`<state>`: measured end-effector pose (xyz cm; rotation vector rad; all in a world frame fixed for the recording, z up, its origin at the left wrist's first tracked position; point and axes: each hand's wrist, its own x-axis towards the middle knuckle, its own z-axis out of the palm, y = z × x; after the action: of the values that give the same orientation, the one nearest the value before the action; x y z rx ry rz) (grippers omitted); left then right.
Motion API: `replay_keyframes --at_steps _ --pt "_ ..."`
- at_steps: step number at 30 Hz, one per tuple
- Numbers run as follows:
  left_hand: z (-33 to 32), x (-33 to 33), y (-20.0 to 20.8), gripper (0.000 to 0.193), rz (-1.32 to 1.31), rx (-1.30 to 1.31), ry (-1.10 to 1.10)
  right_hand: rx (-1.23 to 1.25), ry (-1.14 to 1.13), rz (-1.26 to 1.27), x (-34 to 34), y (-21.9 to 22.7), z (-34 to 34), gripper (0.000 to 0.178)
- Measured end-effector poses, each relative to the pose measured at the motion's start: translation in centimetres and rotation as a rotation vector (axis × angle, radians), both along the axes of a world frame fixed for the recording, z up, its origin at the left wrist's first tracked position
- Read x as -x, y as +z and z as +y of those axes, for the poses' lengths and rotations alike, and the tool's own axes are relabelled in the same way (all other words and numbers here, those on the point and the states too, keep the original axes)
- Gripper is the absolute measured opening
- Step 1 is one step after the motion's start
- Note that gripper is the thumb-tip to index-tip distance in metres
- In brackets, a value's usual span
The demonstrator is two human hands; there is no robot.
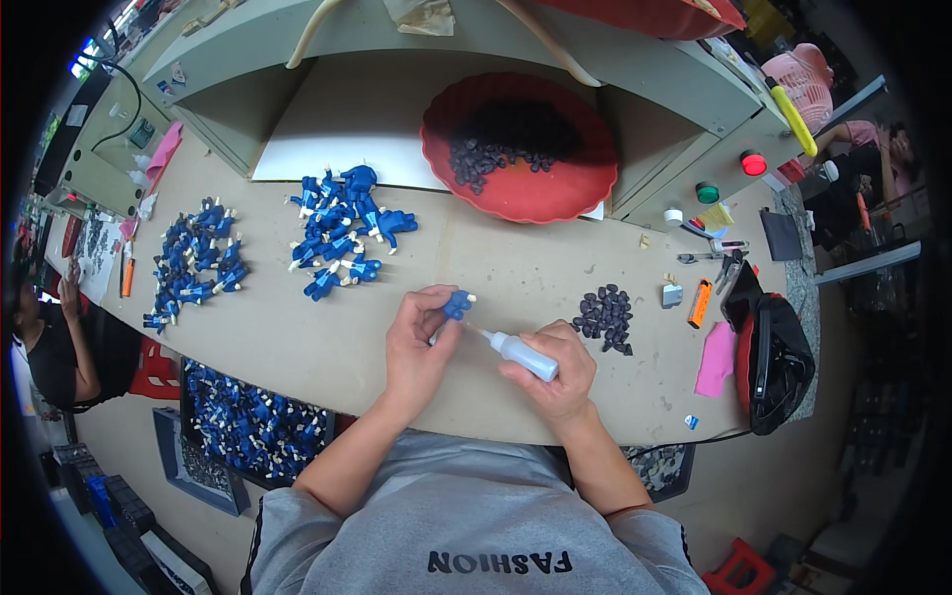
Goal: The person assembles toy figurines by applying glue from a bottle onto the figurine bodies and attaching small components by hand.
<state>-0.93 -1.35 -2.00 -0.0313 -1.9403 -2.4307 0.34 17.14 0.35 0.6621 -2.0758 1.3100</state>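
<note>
Near the middle of the workbench, my left hand pinches a small blue plastic figure with a cream-coloured tip. My right hand is wrapped round a white squeeze bottle with a thin nozzle, tilted so that its tip points at the figure. Whether the tip touches the figure is too small to tell. Right of my right hand lies a loose group of small dark pieces. Beyond my left hand is a pile of blue figures, and a second pile of blue figures sits farther left.
A red scalloped dish with dark pieces stands in the bench's recess. At right lie an orange lighter, a pink cloth and a black pouch. A tray of blue figures is below the bench's left edge. Another person sits at far left.
</note>
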Motion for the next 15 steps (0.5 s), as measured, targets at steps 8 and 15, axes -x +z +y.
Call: replay_keyframes --at_steps 8,15 --pt "0.0 0.0 0.0 0.033 -0.005 0.000 0.005 -0.004 0.011 -0.029 0.0 -0.2 0.1 0.050" --pt "0.5 0.2 -0.1 0.030 0.023 -0.003 0.012 -0.018 -0.030 -0.042 -0.3 0.1 1.0 0.048"
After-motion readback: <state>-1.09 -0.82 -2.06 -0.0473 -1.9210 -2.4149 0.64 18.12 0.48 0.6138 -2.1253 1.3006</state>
